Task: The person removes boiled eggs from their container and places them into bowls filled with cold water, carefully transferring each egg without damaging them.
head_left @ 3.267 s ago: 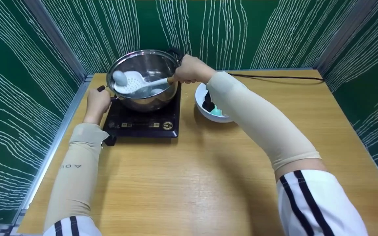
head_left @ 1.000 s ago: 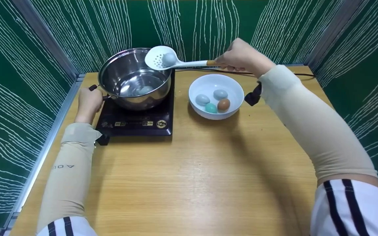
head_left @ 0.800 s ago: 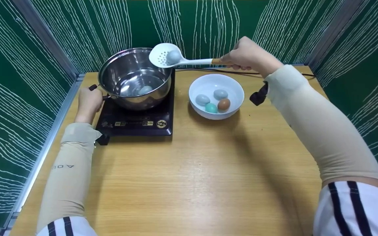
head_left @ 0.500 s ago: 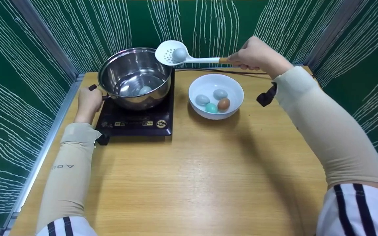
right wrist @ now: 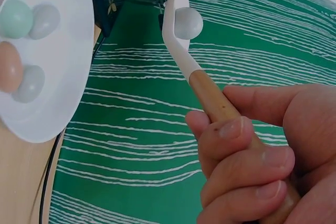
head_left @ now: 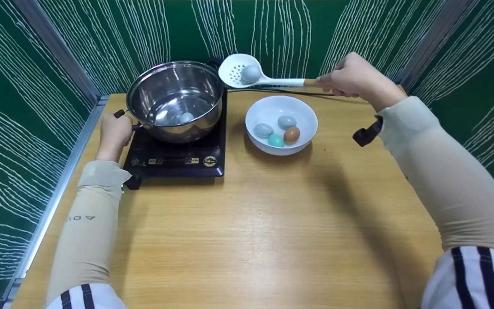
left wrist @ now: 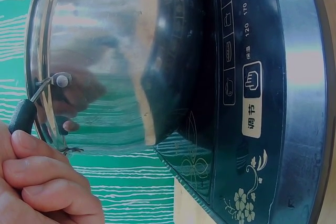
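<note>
My right hand [head_left: 347, 77] grips the wooden handle of a white slotted spoon [head_left: 285, 81], its fingers wrapped round it in the right wrist view. A pale blue egg [head_left: 251, 74] lies in the spoon's bowl, held up between the pot and the bowl near the back wall. My left hand [head_left: 115, 130] holds the black side handle [left wrist: 23, 116] of a steel pot [head_left: 182, 133]. Inside the pot one pale egg [head_left: 186, 117] rests at the bottom. The white bowl [head_left: 281, 104] contains two pale blue eggs [head_left: 287, 122], a brown egg [head_left: 291, 134] and a turquoise egg [head_left: 275, 140].
The pot stands on a black induction cooker [head_left: 174, 167] at the table's back left. A dark cable [head_left: 281, 90] runs along the rear edge behind the bowl. Green walls with white streaks [head_left: 272, 34] enclose the wooden table [head_left: 238, 231] on three sides.
The slotted spoon has lifted the egg out of the pot and carried it right, past the pot's rim. My right arm moved right with it, uncovering the bowl. The left hand keeps its hold.
</note>
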`<state>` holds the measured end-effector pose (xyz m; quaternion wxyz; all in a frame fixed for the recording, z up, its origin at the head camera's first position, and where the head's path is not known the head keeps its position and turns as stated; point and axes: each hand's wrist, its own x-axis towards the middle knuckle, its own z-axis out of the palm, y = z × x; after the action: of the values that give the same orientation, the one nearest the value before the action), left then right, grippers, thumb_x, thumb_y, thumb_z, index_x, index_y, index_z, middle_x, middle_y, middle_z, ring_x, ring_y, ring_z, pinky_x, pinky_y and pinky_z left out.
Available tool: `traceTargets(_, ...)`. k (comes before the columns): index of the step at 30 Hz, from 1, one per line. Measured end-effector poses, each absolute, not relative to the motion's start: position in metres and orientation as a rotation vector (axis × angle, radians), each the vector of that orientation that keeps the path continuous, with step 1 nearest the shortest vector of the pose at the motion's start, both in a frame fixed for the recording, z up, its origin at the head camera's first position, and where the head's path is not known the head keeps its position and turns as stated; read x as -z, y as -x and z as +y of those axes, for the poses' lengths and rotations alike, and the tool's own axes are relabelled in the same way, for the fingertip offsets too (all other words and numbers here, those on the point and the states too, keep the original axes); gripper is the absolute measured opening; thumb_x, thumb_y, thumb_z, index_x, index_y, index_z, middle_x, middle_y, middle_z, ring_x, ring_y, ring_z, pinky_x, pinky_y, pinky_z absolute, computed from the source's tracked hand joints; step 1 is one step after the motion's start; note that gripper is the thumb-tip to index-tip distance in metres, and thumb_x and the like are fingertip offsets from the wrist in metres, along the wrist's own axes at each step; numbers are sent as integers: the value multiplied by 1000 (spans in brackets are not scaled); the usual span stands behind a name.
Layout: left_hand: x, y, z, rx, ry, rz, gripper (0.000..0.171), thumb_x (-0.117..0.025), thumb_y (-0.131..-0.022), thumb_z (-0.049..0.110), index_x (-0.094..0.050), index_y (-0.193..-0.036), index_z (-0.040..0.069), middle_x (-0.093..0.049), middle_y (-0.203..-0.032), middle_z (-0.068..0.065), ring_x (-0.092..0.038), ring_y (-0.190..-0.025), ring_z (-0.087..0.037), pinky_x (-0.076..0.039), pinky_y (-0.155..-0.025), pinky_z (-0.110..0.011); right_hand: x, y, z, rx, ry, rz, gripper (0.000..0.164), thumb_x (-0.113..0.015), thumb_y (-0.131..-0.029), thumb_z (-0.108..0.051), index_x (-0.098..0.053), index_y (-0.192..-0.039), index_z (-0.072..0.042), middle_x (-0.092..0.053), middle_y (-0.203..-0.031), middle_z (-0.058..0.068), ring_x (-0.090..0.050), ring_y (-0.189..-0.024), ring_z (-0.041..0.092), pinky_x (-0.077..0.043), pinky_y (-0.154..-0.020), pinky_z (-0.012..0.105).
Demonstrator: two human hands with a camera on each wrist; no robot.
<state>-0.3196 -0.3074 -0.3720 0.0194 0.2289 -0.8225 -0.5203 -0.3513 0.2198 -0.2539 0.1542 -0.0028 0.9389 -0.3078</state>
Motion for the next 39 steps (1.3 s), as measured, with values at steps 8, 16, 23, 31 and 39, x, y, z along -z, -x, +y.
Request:
traceTargets(8,370,320,-308,1609,-705,-2547,7,-38,-89,10,-42,-83,9,-34,-49,8,-33,-39,-10,-28,-38,-27,271,345,246,904,-62,2656,45,-63,-90,-50,-70,-105,-9,-56,-63,-4,-42,-49,11,-36,-46,29)
traceTargets(16,371,319,-310,1650,-675,-2518,5,-37,-88,9,-41,-90,7,-35,-46,9,-32,-37,-9,-27,-37,-26,300,338,264,972,-90,2645,46,-63,-91,-47,-69,-106,-4,-51,-61,-3,-39,-49,11,-32,-44,28)
traceTargets(23,373,319,-310,1633,-678,-2535,9,-35,-90,10,-41,-97,7,-36,-48,9,-33,-39,-9,-29,-38,-26,320,334,277,990,-86,2686,47,-65,-89,-49,-70,-99,-3,-54,-61,-3,-42,-51,12,-34,-45,28)
traceTargets(31,371,319,-308,1637,-664,-2561,17,-36,-91,11,-44,-103,3,-34,-47,9,-32,-39,-10,-29,-39,-28,337,326,289,959,-84,2717,49,-64,-89,-52,-72,-98,-4,-54,-64,-2,-47,-60,16,-37,-53,31)
traceTargets(39,371,319,-308,1618,-670,-2566,9,-36,-91,12,-43,-96,7,-36,-50,9,-34,-41,-10,-31,-40,-28,351,318,296,923,-128,2736,47,-66,-88,-51,-75,-99,-6,-58,-75,4,-48,-76,25,-38,-64,37)
